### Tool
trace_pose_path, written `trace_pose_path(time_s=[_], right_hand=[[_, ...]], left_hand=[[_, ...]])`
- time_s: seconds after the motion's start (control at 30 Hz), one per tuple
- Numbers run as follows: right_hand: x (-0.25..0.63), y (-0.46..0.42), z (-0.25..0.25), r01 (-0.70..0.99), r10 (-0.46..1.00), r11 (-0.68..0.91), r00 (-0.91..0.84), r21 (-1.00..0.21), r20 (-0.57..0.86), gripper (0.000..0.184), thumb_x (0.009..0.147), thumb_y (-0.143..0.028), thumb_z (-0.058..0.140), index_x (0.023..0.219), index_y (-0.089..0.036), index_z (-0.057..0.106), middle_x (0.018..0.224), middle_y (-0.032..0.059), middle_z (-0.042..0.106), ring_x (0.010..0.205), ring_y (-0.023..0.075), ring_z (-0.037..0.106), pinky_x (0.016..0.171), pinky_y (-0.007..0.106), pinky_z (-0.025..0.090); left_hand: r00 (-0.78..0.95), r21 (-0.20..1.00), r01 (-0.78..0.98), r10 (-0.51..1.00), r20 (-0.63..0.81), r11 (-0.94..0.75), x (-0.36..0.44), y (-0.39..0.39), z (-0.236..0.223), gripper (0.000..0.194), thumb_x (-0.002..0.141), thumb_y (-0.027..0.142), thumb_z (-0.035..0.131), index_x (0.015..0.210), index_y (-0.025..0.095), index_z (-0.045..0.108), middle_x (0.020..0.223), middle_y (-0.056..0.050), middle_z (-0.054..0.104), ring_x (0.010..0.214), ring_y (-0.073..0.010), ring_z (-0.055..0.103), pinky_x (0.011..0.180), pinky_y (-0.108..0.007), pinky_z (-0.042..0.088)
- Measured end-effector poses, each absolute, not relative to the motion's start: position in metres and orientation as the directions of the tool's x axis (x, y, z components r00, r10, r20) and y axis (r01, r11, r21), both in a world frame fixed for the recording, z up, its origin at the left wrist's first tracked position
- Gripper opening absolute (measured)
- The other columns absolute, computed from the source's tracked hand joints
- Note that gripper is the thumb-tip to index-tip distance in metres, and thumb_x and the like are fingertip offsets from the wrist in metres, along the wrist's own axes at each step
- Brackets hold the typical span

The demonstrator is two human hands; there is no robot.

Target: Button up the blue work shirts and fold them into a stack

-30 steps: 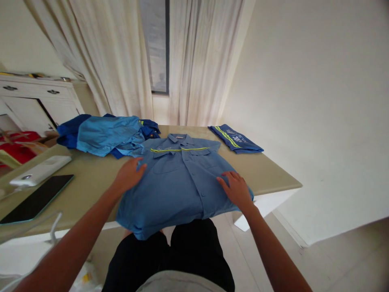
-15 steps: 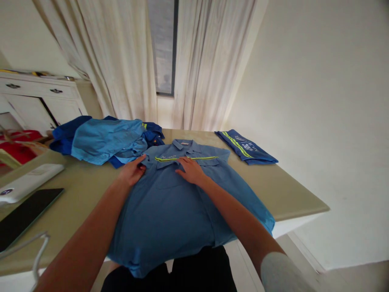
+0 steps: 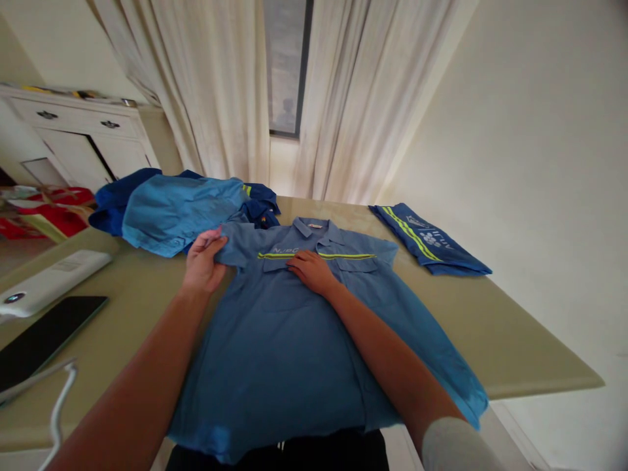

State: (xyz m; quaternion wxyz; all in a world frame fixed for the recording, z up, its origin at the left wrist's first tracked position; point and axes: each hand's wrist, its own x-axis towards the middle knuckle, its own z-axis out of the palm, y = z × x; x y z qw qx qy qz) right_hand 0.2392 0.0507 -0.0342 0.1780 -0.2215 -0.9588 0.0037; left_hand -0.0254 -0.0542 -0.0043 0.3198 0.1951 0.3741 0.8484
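A blue-grey short-sleeved work shirt [image 3: 294, 340] lies spread front up on the table, collar away from me. A yellow reflective stripe and white lettering cross its chest, and its hem hangs over the near edge. My left hand [image 3: 203, 261] is closed on the end of the left-side sleeve, pinched between thumb and fingers. My right hand [image 3: 314, 271] rests on the chest beside the front opening, fingers laid over the stripe and pocket flap; it covers part of the lettering.
A heap of blue garments [image 3: 181, 212] lies at the back left. At the back right is a folded navy garment [image 3: 426, 239] with yellow stripes. A white device [image 3: 59, 281], a dark phone-like slab [image 3: 49, 337] and a white cable [image 3: 56, 405] are on the left.
My left hand has moved outward with the sleeve, which is now stretched out to the left. My right hand stays on the chest. The view has shifted slightly.
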Motion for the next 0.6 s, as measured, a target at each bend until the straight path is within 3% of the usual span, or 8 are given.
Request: trace_pose_path(time_s=[0.13, 0.37, 0.47, 0.6], right_hand=[[0.235, 0.049, -0.032, 0.401, 0.391, 0.915, -0.851, -0.046, 0.351, 0.023, 0.107, -0.031, 0.055, 0.115, -0.021, 0.074, 0.108, 0.0083, 0.070, 0.104, 0.0219, 0.060, 0.093, 0.033, 0.044], [0.232, 0.046, -0.031, 0.414, 0.418, 0.907, -0.861, -0.077, 0.289, 0.023, 0.108, -0.030, 0.054, 0.116, -0.021, 0.074, 0.109, 0.0085, 0.071, 0.105, 0.0215, 0.063, 0.093, 0.032, 0.045], [0.231, 0.047, -0.031, 0.465, 0.495, 0.869, -0.817, -0.167, 0.295, 0.023, 0.109, -0.027, 0.051, 0.114, -0.019, 0.072, 0.110, 0.0089, 0.070, 0.104, 0.0199, 0.064, 0.093, 0.030, 0.045], [0.230, 0.048, -0.032, 0.485, 0.558, 0.826, -0.776, -0.289, 0.293, 0.020, 0.108, -0.024, 0.051, 0.109, -0.017, 0.070, 0.110, 0.0084, 0.070, 0.101, 0.0188, 0.064, 0.090, 0.028, 0.046]], left_hand=[[-0.849, 0.795, -0.195, 0.504, 0.156, -0.574, -0.043, -0.052, -0.011, 0.029, 0.063, -0.001, 0.075, 0.082, 0.017, 0.064, 0.093, 0.001, 0.071, 0.087, -0.0095, 0.063, 0.081, -0.022, 0.048], [-0.882, 0.921, 0.148, 0.373, 0.288, -0.360, -0.045, -0.051, -0.017, 0.020, 0.073, 0.002, 0.072, 0.089, 0.014, 0.070, 0.082, 0.002, 0.065, 0.074, -0.0090, 0.056, 0.081, -0.026, 0.046], [-0.927, 0.942, 0.030, 0.344, 0.152, -0.335, -0.047, -0.053, -0.016, 0.033, 0.068, -0.003, 0.074, 0.095, 0.015, 0.068, 0.083, 0.003, 0.063, 0.073, -0.0073, 0.055, 0.079, -0.024, 0.048], [-0.850, 0.884, -0.337, 0.508, -0.137, -0.325, -0.057, -0.060, -0.015, 0.045, 0.071, -0.001, 0.077, 0.108, 0.019, 0.063, 0.087, 0.003, 0.067, 0.073, -0.0095, 0.062, 0.078, -0.027, 0.055]])
